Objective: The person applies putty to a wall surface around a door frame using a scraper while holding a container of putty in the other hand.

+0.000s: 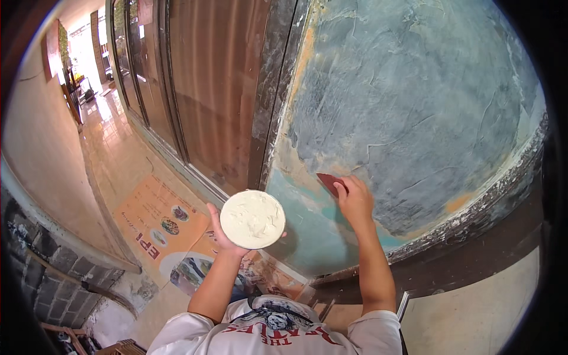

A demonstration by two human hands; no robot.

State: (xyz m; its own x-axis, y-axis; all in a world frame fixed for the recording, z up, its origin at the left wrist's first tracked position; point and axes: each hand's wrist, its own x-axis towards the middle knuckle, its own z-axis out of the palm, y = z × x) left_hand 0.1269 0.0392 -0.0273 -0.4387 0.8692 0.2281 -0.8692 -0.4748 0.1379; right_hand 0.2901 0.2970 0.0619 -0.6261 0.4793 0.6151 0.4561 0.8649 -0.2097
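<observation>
My left hand [222, 235] holds up a round tub [284, 220] from beneath, its thumb along the left side and fingertips showing at the right. Off-white putty [252, 218] fills the tub up to the rim, its surface rough and ridged. My right hand [357, 202] pinches a dark red, flat scraper [329, 183] between thumb and fingers. The blade points up and left at the lower part of the wall [408, 106]; whether it touches the surface I cannot tell. Grey, patchy coating covers most of this wall, with pale green paint [296, 236] showing lower down.
A brown door panel [216, 89] with a dark frame borders the wall on the left. Below runs a dark baseboard [473, 248]. An orange printed banner [157, 222] lies on the tiled floor, and grey blocks [56, 278] are at the lower left. A corridor leads away, far left.
</observation>
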